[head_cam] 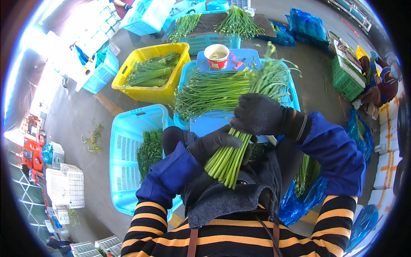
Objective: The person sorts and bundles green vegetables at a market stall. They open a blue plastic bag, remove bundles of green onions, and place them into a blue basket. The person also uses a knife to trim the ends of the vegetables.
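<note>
A bundle of green flowering chives (229, 160) slants across my lap, cut stem ends toward me and budded tops pointing away. My left hand (215, 143), in a dark glove, wraps the lower stems. Just above it, my right hand (257, 114), gloved too, grips the same bundle; its fingers are partly hidden. Beyond my hands, more loose chives (218, 93) lie crosswise on a blue board (210, 123) over a light-blue crate. At the board's far end stand a red and white paper tub (217, 57) and a small red-handled tool (239, 63).
A yellow crate (146, 94) and a light-blue crate (120, 160) at left hold tied bundles. Chives in blue plastic (301, 205) lie by my right leg. Another work surface (205, 27) with chives stands ahead. A co-worker (382, 80) sits at far right by a green crate (346, 78).
</note>
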Action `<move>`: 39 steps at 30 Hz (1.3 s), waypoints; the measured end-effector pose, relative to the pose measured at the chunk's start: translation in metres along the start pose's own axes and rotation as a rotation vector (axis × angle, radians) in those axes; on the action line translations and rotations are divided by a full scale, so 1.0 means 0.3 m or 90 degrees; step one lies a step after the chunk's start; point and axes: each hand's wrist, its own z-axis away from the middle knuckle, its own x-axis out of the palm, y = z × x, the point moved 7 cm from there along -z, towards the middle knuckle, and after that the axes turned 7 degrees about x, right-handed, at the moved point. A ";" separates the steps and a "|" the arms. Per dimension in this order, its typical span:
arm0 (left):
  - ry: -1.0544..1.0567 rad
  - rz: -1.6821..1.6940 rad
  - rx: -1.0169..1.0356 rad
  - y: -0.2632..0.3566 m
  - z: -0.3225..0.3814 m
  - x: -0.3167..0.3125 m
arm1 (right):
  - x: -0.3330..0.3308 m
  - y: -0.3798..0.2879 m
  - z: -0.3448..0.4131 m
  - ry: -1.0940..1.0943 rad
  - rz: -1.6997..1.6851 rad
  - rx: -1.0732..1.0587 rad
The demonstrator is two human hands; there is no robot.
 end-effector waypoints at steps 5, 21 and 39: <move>-0.020 0.146 0.140 0.051 -0.092 -0.168 | -0.158 0.169 0.069 0.088 -0.093 0.207; -0.052 0.219 0.315 -0.180 -0.262 0.111 | 0.237 -0.118 0.618 -0.310 -1.275 0.758; 0.177 0.195 0.295 -0.271 -0.176 -0.029 | 0.331 -0.219 0.514 -0.374 -1.249 0.666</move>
